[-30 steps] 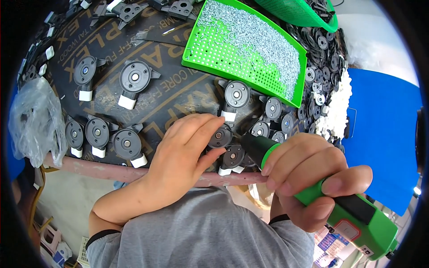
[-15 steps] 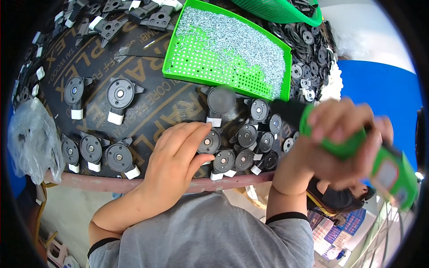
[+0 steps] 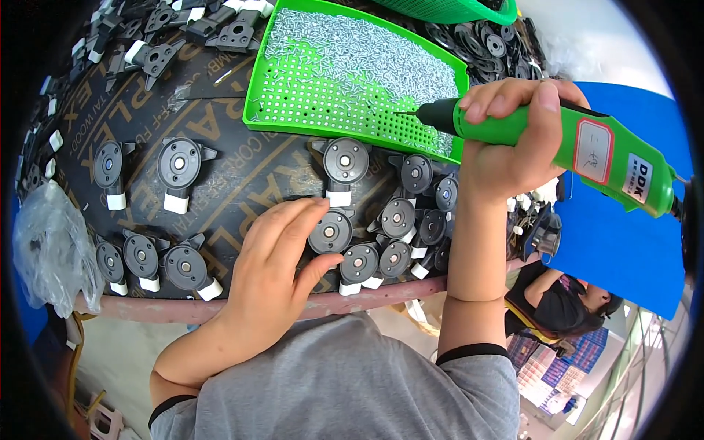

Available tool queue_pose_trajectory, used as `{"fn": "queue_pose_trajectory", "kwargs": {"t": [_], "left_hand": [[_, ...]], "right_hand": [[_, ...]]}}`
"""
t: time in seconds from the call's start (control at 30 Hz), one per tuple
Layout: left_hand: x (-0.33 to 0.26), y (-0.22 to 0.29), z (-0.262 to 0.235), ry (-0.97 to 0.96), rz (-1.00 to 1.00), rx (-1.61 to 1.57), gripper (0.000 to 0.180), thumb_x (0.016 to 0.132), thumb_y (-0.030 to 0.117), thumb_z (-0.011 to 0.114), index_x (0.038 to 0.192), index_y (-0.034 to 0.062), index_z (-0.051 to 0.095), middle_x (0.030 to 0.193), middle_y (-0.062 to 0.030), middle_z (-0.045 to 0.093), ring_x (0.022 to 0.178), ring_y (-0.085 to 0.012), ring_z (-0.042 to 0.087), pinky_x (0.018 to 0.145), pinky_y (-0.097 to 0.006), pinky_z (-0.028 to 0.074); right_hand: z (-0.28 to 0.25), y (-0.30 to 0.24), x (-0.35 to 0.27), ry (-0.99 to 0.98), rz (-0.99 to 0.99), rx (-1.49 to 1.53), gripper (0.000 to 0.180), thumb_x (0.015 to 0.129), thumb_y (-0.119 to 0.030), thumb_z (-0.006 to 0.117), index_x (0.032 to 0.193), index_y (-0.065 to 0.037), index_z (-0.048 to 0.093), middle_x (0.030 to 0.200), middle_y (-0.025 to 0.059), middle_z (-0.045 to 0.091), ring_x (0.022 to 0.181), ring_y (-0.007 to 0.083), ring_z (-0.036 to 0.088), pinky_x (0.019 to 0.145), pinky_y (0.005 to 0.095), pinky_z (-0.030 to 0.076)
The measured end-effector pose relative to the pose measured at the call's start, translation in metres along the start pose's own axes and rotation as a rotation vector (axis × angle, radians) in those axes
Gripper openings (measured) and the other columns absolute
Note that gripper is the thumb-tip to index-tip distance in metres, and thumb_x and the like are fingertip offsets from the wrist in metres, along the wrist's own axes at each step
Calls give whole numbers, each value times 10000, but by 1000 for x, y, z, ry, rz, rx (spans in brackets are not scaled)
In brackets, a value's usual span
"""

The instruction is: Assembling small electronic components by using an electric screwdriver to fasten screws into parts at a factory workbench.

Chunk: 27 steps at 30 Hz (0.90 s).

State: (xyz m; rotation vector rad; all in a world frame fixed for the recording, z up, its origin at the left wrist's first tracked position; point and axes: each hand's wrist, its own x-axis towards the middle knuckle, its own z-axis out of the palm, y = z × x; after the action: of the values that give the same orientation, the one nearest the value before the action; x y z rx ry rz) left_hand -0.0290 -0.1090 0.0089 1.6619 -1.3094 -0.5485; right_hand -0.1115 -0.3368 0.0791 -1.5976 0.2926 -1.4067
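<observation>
Dark board (image 3: pixel 242 176), one green tray (image 3: pixel 257 95), one green screwdriver (image 3: pixel 587 150), two hands

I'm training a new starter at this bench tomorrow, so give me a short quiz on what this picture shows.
1. True or false: the right hand holds the green electric screwdriver with its tip over the green tray of screws.
2. What does the left hand rest on? A) the clear plastic bag B) a round black part C) the tray
3. Fill in: the round black parts lie on a dark ____ board.

Key: 1 true; 2 B; 3 plywood
</observation>
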Motion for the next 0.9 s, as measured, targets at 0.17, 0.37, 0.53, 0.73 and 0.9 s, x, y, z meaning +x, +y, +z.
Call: {"fn": "queue_pose_trajectory", "kwargs": {"t": [0.17,0.37,0.53,0.73,0.9], "left_hand": [[0,1,-1,4,-3,2,579,808,111,802,1329,13,570,1303,-163,588,1162,-353,579,980,-411,470],[-2,0,-1,28,-12,-8,532,837,137,769,1307,0,560,1272,-157,589,1147,-365,575,966,-442,470],[-1,2,-1,25,-7,-38,550,809,95,794,1308,11,579,1285,-161,595,1157,-362,579,968,-427,478],[-2,-2,-2,26,2,-40,520,848,136,750,1307,11,540,1260,-167,573,1169,-373,559,991,-448,462],[-1,0,-1,30,9,-48,516,849,139,749,1306,17,541,1255,-161,572,1168,-372,559,988,-447,467]], "right_hand": [[0,-1,-1,-10,-7,21,225,958,-65,569,1091,17,408,586,110,546,444,184,536,464,326,500],[-3,0,-6,-66,-16,28,137,979,-139,519,1094,-97,457,631,91,512,478,214,511,485,367,494],[6,-88,-23,-313,62,179,271,1034,-230,340,1123,-33,504,713,59,482,530,187,478,520,344,460],[25,-79,-65,-608,-50,196,244,1018,-213,535,1159,-58,410,746,79,552,538,185,594,478,306,550],[24,-75,-61,-622,-34,216,285,1014,-235,563,1154,-65,383,743,92,558,534,195,598,471,313,553]]}}
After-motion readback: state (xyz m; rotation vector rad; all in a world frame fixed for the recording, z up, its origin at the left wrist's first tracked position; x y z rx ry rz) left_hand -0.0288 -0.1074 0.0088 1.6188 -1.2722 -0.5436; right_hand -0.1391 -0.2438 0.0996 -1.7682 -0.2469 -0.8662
